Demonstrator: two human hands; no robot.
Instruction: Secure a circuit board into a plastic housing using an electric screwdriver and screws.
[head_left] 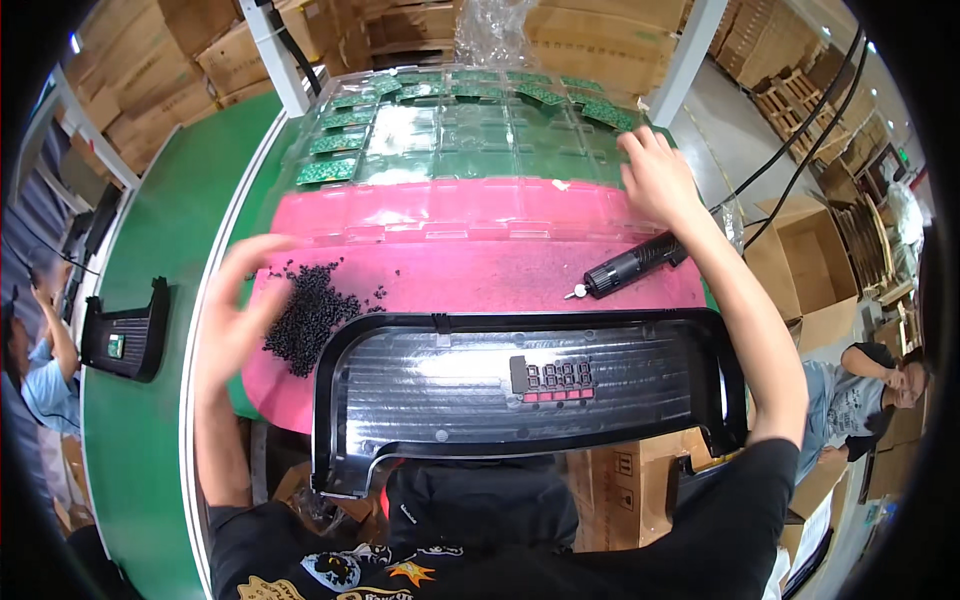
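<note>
My left hand (240, 315), blurred by motion, hovers beside a pile of small black screws (310, 315), its thumb and fingers apart with nothing visible between them. My right hand (660, 180) reaches over the right end of a clear plastic tray (450, 150). Its fingers are bent but apart, close to a green circuit board (606, 113); I see nothing held. In front of me lies a long black plastic housing (450, 395) with its hollow side up. A dark digit-shaped insert (558, 378) sits in it. A black electric screwdriver (632, 268) rests beneath my right forearm.
Under the tray and housing is a pink mat (480, 270). Several boards line the tray's far and left edges. To the left, a green conveyor (160, 430) carries another black housing (125, 330). Cables, an open carton (800, 260) and a person (850, 400) are on the right.
</note>
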